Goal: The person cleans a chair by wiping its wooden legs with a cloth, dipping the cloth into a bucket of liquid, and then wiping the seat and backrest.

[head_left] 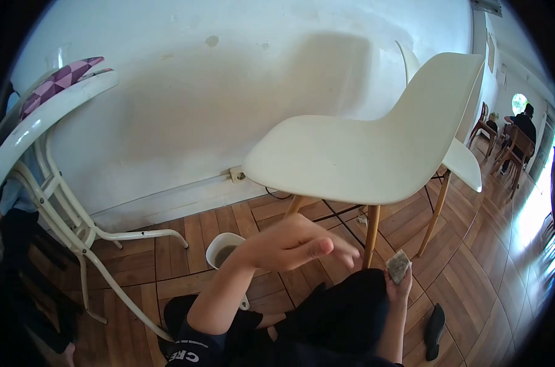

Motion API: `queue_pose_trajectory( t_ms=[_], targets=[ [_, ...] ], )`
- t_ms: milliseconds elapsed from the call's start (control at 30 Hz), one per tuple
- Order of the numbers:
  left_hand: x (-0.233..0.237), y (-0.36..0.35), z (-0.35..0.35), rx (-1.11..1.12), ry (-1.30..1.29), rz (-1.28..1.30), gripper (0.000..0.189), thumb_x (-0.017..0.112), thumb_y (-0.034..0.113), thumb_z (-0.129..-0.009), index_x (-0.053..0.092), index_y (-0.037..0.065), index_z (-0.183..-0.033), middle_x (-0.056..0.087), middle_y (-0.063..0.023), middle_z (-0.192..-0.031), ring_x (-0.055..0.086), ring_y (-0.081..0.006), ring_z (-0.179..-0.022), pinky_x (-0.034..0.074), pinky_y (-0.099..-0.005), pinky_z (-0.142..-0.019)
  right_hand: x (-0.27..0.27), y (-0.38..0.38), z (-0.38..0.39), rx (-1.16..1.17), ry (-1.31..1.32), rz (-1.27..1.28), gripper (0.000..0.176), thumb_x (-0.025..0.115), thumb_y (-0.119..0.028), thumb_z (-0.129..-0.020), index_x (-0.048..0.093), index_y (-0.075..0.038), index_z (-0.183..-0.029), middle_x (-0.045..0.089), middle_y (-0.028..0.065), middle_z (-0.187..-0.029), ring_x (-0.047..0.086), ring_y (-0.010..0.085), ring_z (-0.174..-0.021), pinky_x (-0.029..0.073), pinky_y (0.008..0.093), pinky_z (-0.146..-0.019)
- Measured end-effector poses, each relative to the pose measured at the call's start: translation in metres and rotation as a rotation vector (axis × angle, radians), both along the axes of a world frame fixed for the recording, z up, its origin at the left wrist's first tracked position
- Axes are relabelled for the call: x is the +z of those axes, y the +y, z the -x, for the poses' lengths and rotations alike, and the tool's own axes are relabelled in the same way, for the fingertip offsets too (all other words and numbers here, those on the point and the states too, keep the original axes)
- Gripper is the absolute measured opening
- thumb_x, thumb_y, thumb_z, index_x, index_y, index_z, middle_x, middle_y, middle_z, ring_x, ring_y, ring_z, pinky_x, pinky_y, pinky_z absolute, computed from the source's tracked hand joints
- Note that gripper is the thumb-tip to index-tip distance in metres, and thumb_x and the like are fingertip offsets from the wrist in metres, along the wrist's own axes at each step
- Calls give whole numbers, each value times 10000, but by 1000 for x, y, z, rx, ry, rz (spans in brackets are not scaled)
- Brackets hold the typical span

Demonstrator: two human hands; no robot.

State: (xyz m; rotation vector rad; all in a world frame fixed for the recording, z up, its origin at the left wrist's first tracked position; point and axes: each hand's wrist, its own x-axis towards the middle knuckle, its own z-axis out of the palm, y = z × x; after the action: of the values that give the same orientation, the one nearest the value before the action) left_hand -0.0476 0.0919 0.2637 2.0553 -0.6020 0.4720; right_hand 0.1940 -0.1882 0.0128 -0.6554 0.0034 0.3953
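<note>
My left hand (292,244) is raised in front of the white chair (351,159), just below its seat and near the front wooden legs. Its thumb is apart from the stretched fingers, which are blurred at the tips, and it holds nothing. Down by my knee, my right hand (398,286) grips a worn grey-green sponge (398,267). A white dipper (211,252) with murky liquid stands on the floor behind my left forearm, which hides part of it.
A white round table (75,98) with curved metal legs stands at left. Behind the chair is another white chair (464,164). A wall socket (237,174) has a cable nearby. A dark shoe (434,332) lies at right. A person (523,131) sits far back.
</note>
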Motion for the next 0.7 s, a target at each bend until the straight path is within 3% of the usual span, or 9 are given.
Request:
queue_pose_trajectory(
  t_ms=[33, 100, 167, 200, 267, 333, 400, 600, 700],
  targets=[
    [1, 1, 3, 9, -51, -41, 461, 357, 402, -984, 642, 54, -1088, 676, -139, -972, 593, -234, -1042, 432, -343, -913, -4, 0, -1, 15, -43, -17, 360, 408, -385, -972, 516, -101, -1165, 588, 71, -1089, 596, 239, -958, 544, 405, -758],
    [3, 16, 2, 527, 42, 35, 485, 333, 410, -987, 615, 43, -1134, 650, -167, -1055, 566, -267, -1096, 411, -380, -953, -12, -1, -2, 18, -77, -37, 361, 402, -379, -975, 510, -101, -1178, 581, 73, -1104, 591, 236, -972, 540, 404, -769],
    [-4, 49, -18, 943, -239, -299, 515, 319, 425, -984, 573, 25, -1187, 589, -189, -1176, 507, -305, -1173, 362, -411, -1009, -16, 2, -1, 10, -128, 42, 361, 401, -380, -975, 497, -111, -1197, 557, 67, -1142, 574, 223, -1007, 521, 397, -794],
    [-15, 51, -26, 932, -241, -306, 515, 319, 425, -984, 573, 25, -1187, 589, -189, -1176, 507, -305, -1173, 362, -411, -1009, -13, 5, 4, 0, -126, 35, 361, 401, -380, -975, 497, -111, -1197, 557, 67, -1142, 574, 223, -1007, 521, 397, -794],
    [-31, 47, -39, 1168, 90, -669, 532, 332, 449, -979, 522, 44, -1266, 487, -197, -1314, 435, -316, -1247, 339, -409, -1047, -2, 14, 18, -96, -155, 185, 352, 401, -373, -976, 482, -126, -1213, 540, 57, -1161, 554, 206, -1038, 504, 381, -805],
    [-5, 14, -45, 1020, 141, -772, 617, 239, 494, -978, 519, 24, -1262, 496, -185, -1311, 390, -322, -1289, 287, -422, -1083, 1, 20, 22, -97, -188, 200, 345, 398, -369, -975, 470, -138, -1221, 533, 46, -1155, 547, 193, -1033, 495, 361, -791],
    [8, -11, -52, 161, 47, -144, 605, 298, 497, -971, 538, 6, -1230, 540, -185, -1248, 470, -328, -1202, 335, -426, -1038, 4, 21, 23, -117, -208, 258, 357, 397, -362, -976, 462, -126, -1235, 526, 47, -1144, 539, 181, -1020, 491, 354, -779],
    [19, 16, -58, 574, -219, -411, 618, 460, 580, -879, 591, 49, -1165, 602, -156, -1161, 559, -324, -1090, 448, -399, -930, 14, 18, 36, -148, -286, 375, 370, 403, -358, -973, 448, -130, -1261, 557, 22, -1098, 555, 156, -990, 486, 335, -774],
    [-4, 52, -39, 891, -94, -735, 613, 632, 537, -779, 599, 39, -1135, 611, -148, -1138, 570, -313, -1068, 457, -406, -911, 14, 18, 37, -149, -397, 444, 355, 386, -333, -983, 471, -92, -1228, 546, 36, -1070, 545, 149, -958, 476, 302, -764]
  ],
)
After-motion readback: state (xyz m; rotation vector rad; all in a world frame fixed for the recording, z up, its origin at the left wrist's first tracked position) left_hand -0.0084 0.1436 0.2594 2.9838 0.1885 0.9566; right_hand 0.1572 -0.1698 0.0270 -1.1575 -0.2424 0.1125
